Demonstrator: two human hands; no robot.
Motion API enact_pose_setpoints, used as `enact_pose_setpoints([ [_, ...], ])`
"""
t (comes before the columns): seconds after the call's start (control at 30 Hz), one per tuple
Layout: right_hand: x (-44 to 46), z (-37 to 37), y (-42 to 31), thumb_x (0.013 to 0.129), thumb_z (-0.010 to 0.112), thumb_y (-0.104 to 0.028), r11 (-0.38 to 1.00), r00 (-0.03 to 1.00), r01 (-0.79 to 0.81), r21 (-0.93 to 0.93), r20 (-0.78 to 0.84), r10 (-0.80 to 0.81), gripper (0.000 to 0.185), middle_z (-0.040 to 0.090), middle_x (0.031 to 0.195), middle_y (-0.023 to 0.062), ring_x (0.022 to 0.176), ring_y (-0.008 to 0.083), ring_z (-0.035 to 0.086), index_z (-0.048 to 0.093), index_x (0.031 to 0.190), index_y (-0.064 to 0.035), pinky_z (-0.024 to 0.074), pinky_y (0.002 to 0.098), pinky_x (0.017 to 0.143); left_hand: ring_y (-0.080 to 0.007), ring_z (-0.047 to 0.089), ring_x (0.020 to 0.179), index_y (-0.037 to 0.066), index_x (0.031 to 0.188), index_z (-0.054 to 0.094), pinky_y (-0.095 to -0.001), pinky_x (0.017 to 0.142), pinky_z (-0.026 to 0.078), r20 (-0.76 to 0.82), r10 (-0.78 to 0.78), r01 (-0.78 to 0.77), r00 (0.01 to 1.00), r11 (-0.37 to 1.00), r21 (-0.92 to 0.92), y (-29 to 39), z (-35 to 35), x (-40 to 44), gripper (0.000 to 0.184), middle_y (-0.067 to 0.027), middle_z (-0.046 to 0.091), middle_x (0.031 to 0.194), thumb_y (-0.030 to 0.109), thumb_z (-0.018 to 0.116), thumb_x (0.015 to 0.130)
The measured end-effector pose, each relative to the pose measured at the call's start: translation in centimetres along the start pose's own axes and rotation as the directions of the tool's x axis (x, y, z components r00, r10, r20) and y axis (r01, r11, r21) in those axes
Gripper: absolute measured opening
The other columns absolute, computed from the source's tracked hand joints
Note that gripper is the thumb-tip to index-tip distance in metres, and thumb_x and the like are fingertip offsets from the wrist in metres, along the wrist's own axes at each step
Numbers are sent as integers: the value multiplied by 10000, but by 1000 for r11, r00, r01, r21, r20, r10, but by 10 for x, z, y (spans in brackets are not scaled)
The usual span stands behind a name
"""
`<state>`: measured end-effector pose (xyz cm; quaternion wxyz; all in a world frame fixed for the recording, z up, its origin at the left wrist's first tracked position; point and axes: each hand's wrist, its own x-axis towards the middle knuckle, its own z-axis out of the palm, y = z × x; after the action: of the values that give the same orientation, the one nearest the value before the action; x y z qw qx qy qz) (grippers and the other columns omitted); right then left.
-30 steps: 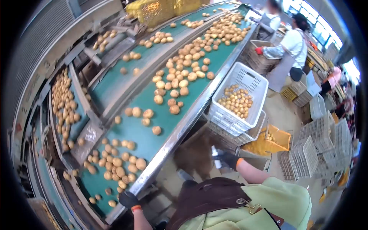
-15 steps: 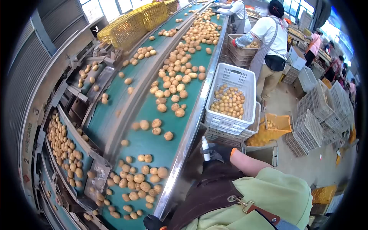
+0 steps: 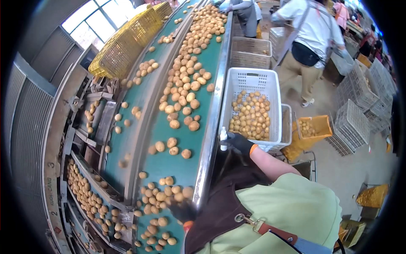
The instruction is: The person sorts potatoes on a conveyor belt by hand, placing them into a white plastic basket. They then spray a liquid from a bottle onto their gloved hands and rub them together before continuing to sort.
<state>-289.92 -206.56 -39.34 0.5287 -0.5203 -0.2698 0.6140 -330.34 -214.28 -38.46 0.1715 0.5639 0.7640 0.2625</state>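
Right grip point(image 3: 239, 143), black-gloved, is wrapped round a slim white plastic bottle point(image 3: 223, 139), just beside the shiny metal rail point(image 3: 210, 146). Left grip point(image 3: 182, 210), also black-gloved, blurs over round tan potatoes point(image 3: 160, 196) on the green conveyor belt point(image 3: 160, 165); we can't tell if it grasps any. We'd advise light fingers on potatoes, bottle clear of the rail. We read "2", "3" and lettering ending "CANG" on the worn machine frame point(image 3: 50, 178); no bottle label legible.
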Motion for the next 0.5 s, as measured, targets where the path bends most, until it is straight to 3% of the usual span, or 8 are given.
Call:
enact_pose_setpoints([
  [0.07, 13, -13, -8, 924, 776, -179, 993, 995, 1, 118, 94, -13, 440, 668, 1135, 5, 976, 98, 650, 612, 1317, -69, 521, 256, 800, -431, 460, 1394, 1, 1429, 527, -472, 1159, 357, -72, 306, -283, 949, 932, 227, -17, 44, 24, 626, -285, 496, 1487, 337, 691, 927],
  [0.13, 14, -17, -25, 934, 767, -184, 995, 991, -90, 42, 100, 86, 438, 671, 1140, 19, 995, 119, 659, 603, 1320, -60, 530, 273, 826, -448, 413, 1428, 23, 1458, 522, -497, 1187, 310, 124, 397, -394, 909, 918, -47, -8, 71, 60, 664, -272, 468, 1523, 394, 676, 929],
  [0.27, 30, -20, -44, 942, 765, -220, 984, 964, -158, 87, 231, 134, 454, 673, 1142, 31, 1018, 125, 658, 600, 1333, -58, 538, 289, 856, -455, 357, 1454, 138, 1408, 591, -644, 1162, 265, 323, 397, -474, 859, 855, 211, 114, 89, 79, 605, -145, 479, 1557, 424, 698, 886],
  [0.3, 32, -17, -55, 943, 766, -236, 996, 962, -88, -17, 259, 90, 467, 675, 1157, 39, 1031, 125, 658, 599, 1339, -52, 539, 293, 876, -449, 339, 1466, 187, 1402, 595, -708, 1141, 232, 231, 544, -586, 807, 789, 188, 123, 102, 80, 574, -96, 511, 1538, 427, 692, 889],
  [0.33, 32, -10, -64, 944, 766, -253, 993, 955, -18, -114, 292, 50, 481, 677, 1171, 47, 1044, 126, 658, 599, 1345, -46, 540, 297, 896, -444, 386, 1438, 156, 1443, 557, -640, 1158, 281, 254, 560, -613, 788, 754, 236, 128, 112, 78, 600, -142, 509, 1528, 379, 706, 907],
  [0.4, 39, 6, -83, 935, 778, -285, 949, 950, 55, -311, 308, 46, 512, 678, 1198, 65, 1094, 127, 646, 606, 1344, -29, 527, 294, 950, -383, 466, 1395, 112, 1483, 512, -511, 1153, 361, 189, 564, -512, 804, 818, -262, 149, 118, 68, 639, -196, 524, 1487, 320, 731, 920],
  [0.43, 40, 16, -86, 931, 780, -295, 934, 936, 128, -333, 353, -2, 520, 668, 1239, 89, 1138, 161, 640, 611, 1344, -28, 517, 317, 984, -316, 543, 1314, 53, 1501, 480, -397, 1097, 427, 354, 452, -281, 819, 853, -440, 186, 92, 58, 679, -225, 557, 1405, 271, 756, 919],
  [0.5, 49, 35, -68, 910, 790, -330, 819, 847, 414, -398, 498, -186, 574, 621, 1340, 140, 1243, 238, 601, 603, 1367, -37, 494, 374, 1047, -290, 581, 1239, 37, 1480, 491, -377, 1046, 458, 382, 440, -175, 812, 810, -560, 192, 92, 56, 645, -204, 592, 1336, 256, 746, 929],
])
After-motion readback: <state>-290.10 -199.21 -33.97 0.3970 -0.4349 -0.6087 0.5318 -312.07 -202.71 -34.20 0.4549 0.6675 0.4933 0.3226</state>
